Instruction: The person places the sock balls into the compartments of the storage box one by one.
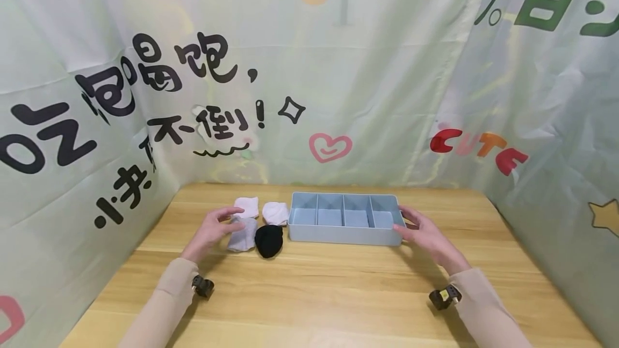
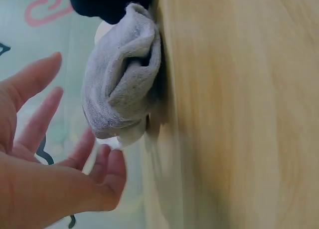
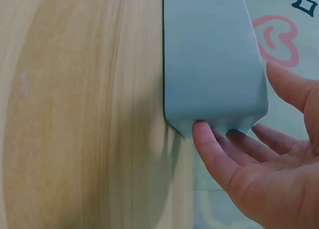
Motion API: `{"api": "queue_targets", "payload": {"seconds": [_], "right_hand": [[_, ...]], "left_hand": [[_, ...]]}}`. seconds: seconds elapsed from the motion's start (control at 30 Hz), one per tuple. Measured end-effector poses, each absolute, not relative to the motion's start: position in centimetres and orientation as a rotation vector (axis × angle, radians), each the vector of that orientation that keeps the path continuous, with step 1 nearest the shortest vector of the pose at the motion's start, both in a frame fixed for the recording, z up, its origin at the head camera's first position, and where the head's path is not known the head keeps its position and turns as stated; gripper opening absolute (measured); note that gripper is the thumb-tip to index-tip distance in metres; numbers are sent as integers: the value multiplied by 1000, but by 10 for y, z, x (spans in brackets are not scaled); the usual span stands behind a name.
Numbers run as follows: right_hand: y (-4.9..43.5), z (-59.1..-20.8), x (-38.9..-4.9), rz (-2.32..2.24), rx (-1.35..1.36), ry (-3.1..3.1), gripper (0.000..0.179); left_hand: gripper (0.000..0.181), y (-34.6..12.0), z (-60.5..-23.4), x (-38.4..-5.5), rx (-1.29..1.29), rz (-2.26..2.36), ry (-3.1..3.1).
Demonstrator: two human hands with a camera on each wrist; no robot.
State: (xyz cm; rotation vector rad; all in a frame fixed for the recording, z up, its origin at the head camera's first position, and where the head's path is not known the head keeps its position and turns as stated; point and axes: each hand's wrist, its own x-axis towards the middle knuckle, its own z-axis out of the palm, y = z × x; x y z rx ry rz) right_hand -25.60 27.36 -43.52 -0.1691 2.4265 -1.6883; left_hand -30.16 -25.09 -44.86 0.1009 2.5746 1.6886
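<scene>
My left hand [image 1: 211, 234] is beside a small group of folded fabric bundles that look like rolled socks. Its fingers are spread next to a grey one [image 2: 117, 84], with nothing in its grasp. A black bundle [image 1: 269, 241] lies just right of the grey one, and two white bundles, one to the left [image 1: 249, 206] and one to the right [image 1: 275, 213], are behind. At the right end of a light blue box [image 1: 344, 236] with several compartments, my right hand [image 1: 430, 235] rests its fingers against the end wall. Its thumb is by the front corner, and the compartments hold nothing visible.
The wooden table [image 1: 309, 294] ends at a printed cloth backdrop [image 1: 387, 95] that rises behind and on both sides. A small black wrist camera is on the left wrist [image 1: 203, 287] and another on the right wrist [image 1: 445, 297].
</scene>
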Motion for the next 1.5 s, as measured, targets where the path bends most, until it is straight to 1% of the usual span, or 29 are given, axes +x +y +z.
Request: {"api": "queue_targets", "payload": {"seconds": [0.27, 0.43, 0.63, 0.9, 1.23, 1.5], "right_hand": [[271, -433, -258, -1715, -177, 2396, 75], [272, -433, -261, -1723, -205, 2373, 76], [272, -434, -266, -1733, -222, 2348, 77], [273, -434, -269, -1734, -206, 2334, 76], [273, -433, -270, -1727, -184, 2325, 77], [274, -435, -265, -1717, -179, 2336, 77]], "left_hand": [[62, -255, -450, -303, 41, 1657, 2473], [58, -254, -453, -303, -11, 1629, 2461], [49, -253, -457, -305, -45, 1648, 2425], [38, -253, -457, -306, -37, 1619, 2458], [43, -258, -439, -314, 46, 1735, 2406], [42, -243, -441, -319, 144, 1837, 2400]]}}
